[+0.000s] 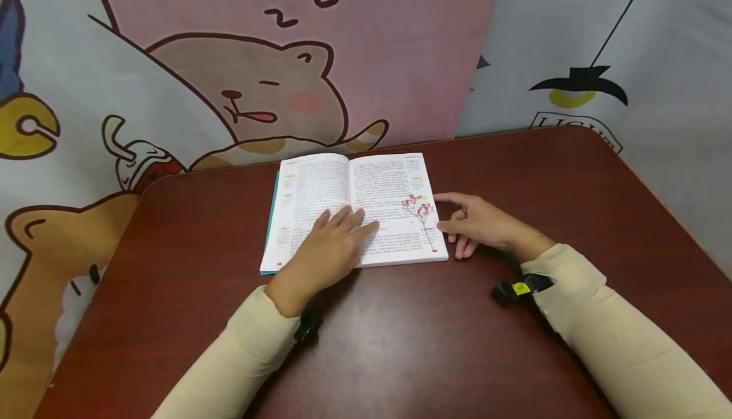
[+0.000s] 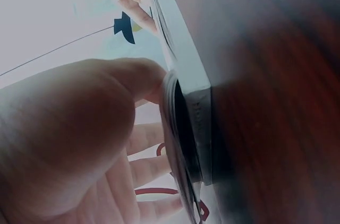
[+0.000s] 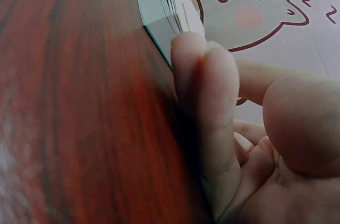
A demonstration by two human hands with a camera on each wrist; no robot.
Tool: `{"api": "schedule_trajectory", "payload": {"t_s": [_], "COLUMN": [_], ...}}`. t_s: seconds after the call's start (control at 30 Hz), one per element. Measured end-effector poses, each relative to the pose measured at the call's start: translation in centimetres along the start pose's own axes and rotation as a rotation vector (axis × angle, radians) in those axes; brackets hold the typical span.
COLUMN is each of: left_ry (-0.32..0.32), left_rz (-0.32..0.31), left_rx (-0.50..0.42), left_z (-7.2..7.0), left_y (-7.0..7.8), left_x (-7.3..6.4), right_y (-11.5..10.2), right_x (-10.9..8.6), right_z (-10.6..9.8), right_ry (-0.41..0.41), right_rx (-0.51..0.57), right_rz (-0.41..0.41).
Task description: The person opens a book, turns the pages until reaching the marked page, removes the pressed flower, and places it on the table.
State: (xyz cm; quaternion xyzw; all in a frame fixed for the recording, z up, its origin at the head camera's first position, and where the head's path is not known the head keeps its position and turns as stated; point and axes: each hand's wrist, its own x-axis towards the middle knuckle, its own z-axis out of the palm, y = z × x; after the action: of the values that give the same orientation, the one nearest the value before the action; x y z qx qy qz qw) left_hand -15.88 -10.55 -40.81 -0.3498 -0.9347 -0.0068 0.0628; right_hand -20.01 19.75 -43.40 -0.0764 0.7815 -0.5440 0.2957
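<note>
An open book (image 1: 380, 241) with printed pages lies on the table, a teal cover edge showing at its left. My left hand (image 1: 328, 247) rests across the middle of the spread, fingers spread over the gutter and thumb on the right-hand page. In the left wrist view, that hand (image 2: 90, 139) lies over the curved pages, above the book's lower edge. Beside the right page edge is my right hand (image 1: 480, 220), its index finger and thumb reaching to the edge and its other fingers bent loosely below. The right wrist view shows its fingertips (image 3: 188, 54) near the book's corner; no page looks lifted.
The dark red-brown wooden table (image 1: 412, 330) extends around the book. A cloth backdrop (image 1: 423, 37) with cartoon animals hangs behind its far edge. A black wrist strap (image 1: 537, 282) with a yellow label sits at the right sleeve's cuff.
</note>
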Motion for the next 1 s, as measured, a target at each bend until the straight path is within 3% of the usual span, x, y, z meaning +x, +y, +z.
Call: {"api": "schedule_trajectory", "payload": {"t_s": [0.4, 0.77, 1.0], "left_ry": [-0.009, -0.04, -0.045], "left_rz": [-0.004, -0.011, -0.02], "left_rx": [0.001, -0.004, 0.002], "left_z": [0.08, 0.13, 0.29], "left_y": [0.11, 0.17, 0.2], "left_x": [0.11, -0.01, 0.07], "right_y": [-0.16, -0.24, -0.81], "right_x": [-0.11, -0.1, -0.2], "right_z": [0.06, 0.19, -0.05], "right_ry": [0.013, 0.051, 0.116], "right_rx": [0.018, 0.088, 0.113], "right_rz": [0.006, 0.086, 0.036]}}
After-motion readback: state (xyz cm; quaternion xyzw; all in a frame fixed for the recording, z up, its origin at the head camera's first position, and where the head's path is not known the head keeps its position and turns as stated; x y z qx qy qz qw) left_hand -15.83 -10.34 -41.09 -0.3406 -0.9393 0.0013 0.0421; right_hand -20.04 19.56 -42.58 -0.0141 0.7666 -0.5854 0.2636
